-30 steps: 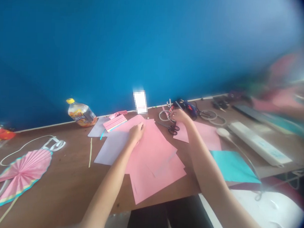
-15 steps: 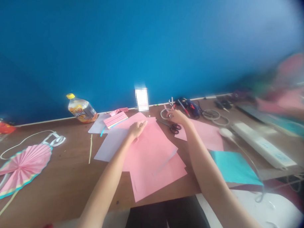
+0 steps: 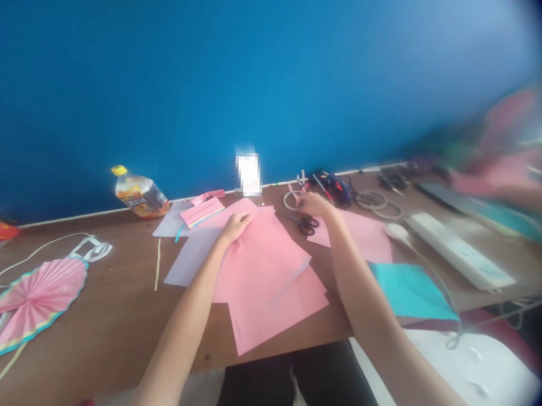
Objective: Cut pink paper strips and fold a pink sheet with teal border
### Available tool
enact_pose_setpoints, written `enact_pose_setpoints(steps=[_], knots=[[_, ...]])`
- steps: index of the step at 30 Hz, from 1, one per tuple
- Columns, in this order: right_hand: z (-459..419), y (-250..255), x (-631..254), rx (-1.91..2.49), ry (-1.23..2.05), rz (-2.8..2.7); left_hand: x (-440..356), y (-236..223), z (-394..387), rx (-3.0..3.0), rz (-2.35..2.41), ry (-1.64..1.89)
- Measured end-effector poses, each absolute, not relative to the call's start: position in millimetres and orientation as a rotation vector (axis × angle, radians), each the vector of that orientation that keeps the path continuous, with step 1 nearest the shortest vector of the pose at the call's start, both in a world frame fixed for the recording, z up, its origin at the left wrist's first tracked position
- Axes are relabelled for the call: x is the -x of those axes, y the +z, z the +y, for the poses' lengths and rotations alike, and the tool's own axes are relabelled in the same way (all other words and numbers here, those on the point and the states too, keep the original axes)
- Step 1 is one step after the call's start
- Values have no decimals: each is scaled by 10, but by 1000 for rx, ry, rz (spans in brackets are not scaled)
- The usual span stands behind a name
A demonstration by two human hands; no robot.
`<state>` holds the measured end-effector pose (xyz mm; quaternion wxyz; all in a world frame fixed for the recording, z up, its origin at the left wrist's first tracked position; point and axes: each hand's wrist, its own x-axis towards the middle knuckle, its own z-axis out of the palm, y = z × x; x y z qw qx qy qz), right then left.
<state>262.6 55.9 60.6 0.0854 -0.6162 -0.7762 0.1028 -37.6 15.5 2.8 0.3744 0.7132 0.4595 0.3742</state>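
2 hands apart, left hand [image 3: 236, 227] flat on pink paper [image 3: 268, 286], right hand [image 3: 313, 204] by scissors [image 3: 308, 226].

Matt, smooth pink paper sheets [image 3: 268, 280] cover the middle of the counter [image 3: 115, 322], whose brown wood looks smooth with a slight sheen. Toward the upper left lies a glossy clear plastic bottle [image 3: 140, 192]. Right of centre, the scissors [image 3: 307, 225] have metal blades and black plastic handles; farther right is a smooth white plastic power strip [image 3: 460, 251].
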Motion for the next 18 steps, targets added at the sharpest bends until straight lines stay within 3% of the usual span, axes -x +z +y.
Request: enact_pose_setpoints(steps=[4,9,18], knots=[[547,625,-2581,1870,341,-2320,403,9,170,-1865,1226,928],[477,720,-2483,1908,631,-2240,351,13,162,-1838,1234,926],[494,683,-2311,1772,664,-2117,419,257,240,-1482,1274,1393]])
